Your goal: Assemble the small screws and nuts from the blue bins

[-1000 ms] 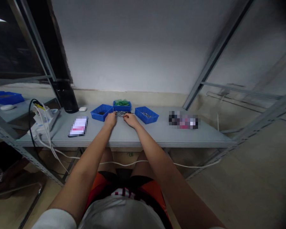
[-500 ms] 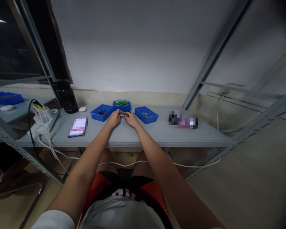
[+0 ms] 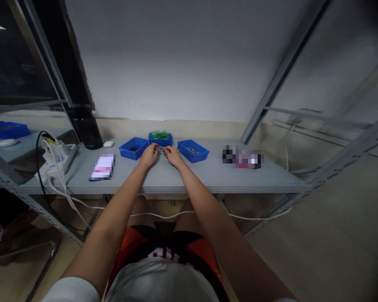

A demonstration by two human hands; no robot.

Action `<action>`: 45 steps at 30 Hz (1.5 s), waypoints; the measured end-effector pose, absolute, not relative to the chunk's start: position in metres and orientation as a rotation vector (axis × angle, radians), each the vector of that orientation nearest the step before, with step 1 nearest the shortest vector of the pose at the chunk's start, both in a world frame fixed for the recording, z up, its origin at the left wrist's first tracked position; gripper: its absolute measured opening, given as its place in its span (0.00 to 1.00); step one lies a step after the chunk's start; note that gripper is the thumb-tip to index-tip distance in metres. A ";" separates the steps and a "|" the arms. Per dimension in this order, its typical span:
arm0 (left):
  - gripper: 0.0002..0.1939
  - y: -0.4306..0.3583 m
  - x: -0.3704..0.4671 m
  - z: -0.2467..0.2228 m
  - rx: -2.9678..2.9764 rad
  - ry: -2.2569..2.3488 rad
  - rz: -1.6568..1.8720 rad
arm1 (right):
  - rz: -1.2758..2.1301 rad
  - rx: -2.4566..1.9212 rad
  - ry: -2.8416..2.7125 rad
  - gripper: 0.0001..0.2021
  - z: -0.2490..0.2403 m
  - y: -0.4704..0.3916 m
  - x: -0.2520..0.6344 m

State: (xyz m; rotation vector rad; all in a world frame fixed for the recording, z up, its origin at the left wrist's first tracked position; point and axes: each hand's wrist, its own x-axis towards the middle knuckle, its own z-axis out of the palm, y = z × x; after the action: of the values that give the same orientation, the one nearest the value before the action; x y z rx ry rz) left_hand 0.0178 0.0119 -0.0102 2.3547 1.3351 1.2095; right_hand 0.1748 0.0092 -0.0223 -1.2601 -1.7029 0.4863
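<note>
Small shiny metal pieces [image 3: 160, 149] show between my two hands, close in front of the green-filled bin; their exact kind is too small to make out. My left hand [image 3: 149, 155] has its fingers closed at the left end of the metal. From the other side, the fingers of my right hand [image 3: 174, 156] pinch at its right end. Left of my hands stands a blue bin [image 3: 127, 154] with dark small parts. Behind them is a blue bin [image 3: 161, 142] holding green pieces [image 3: 160, 134]. A third blue bin [image 3: 198, 158], with silvery metal parts [image 3: 193, 150], sits to the right.
The grey table [image 3: 164, 180] carries a phone [image 3: 103, 167], a white case [image 3: 108, 144] and a black cylinder [image 3: 88, 130] on the left. A white power strip [image 3: 58, 161] with cables hangs by the left frame post. A blurred item [image 3: 242, 158] lies at right.
My hands have drawn slightly apart, and more of the shiny metal shows between the fingers. The bins and other items have stayed in place.
</note>
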 end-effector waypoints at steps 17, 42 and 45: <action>0.09 0.011 0.019 -0.004 2.371 1.311 1.300 | 0.311 -1.271 -1.997 0.10 -0.022 0.000 0.177; 0.10 0.013 0.018 -0.011 2.382 1.308 1.223 | 0.409 -1.228 -1.817 0.07 -0.019 0.004 0.175; 0.11 0.012 0.019 -0.011 2.416 1.247 1.168 | 0.387 -1.216 -1.813 0.08 -0.019 0.004 0.175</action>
State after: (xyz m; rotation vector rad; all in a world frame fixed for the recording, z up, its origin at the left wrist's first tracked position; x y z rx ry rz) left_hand 0.0192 0.0119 -0.0106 2.4156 1.2469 1.1684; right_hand 0.1747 0.0037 -0.0186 -1.2163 -1.8125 0.3875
